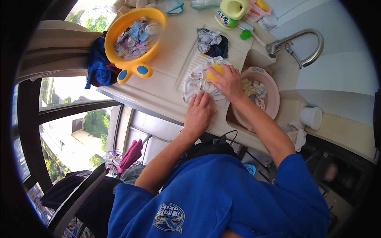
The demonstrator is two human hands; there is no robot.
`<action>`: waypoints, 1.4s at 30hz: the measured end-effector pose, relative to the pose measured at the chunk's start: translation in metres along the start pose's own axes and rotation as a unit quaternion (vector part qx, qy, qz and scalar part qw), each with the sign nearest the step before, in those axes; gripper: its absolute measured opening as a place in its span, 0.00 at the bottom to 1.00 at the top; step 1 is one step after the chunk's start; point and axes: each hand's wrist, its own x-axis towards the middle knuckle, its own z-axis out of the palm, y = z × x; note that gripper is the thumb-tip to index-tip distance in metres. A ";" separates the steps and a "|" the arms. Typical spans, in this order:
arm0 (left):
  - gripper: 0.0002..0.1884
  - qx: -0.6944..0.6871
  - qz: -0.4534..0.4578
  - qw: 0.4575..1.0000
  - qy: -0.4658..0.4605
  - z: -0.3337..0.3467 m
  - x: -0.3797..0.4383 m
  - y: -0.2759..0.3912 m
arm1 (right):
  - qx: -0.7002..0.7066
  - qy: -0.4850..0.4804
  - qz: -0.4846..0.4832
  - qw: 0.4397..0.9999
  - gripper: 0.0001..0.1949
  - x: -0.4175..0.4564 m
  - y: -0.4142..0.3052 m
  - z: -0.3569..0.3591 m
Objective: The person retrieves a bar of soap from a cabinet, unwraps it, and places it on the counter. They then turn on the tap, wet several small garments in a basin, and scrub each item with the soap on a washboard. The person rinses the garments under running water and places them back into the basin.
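A white patterned garment lies crumpled on the ribbed washboard part of the counter. My right hand grips a yellow block, apparently laundry soap, against the cloth. The fingers of my left hand press on the garment's near edge, flat and holding no separate object. Beyond the garment lies a small pile of dark and patterned cloth. Right of my right hand, a pink basin with pale clothes sits in the sink. What lies under my palms is hidden.
A yellow basin of wet clothes stands at the back left, beside blue cloth. A detergent jug and a green-headed brush are at the back. The curved metal faucet arches right of the sink, near a white tub.
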 end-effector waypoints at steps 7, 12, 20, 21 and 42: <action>0.29 -0.005 -0.004 1.000 0.017 -0.002 0.002 0.000 | -0.006 -0.017 -0.076 0.997 0.33 -0.004 0.016 -0.002; 0.26 -0.017 -0.012 0.999 0.035 0.005 -0.002 -0.002 | 0.020 -0.009 -0.121 0.992 0.35 -0.019 0.006 -0.006; 0.22 -0.033 -0.014 0.998 0.055 0.005 -0.003 -0.002 | 0.018 -0.007 -0.163 0.986 0.32 -0.019 0.007 -0.005; 0.22 -0.034 -0.016 0.997 0.061 0.003 0.000 -0.003 | 0.007 0.001 -0.149 0.989 0.32 -0.011 0.012 -0.004; 0.16 -0.067 -0.014 0.993 0.093 0.001 -0.013 -0.006 | 0.060 0.000 -0.212 0.975 0.32 -0.005 0.024 0.002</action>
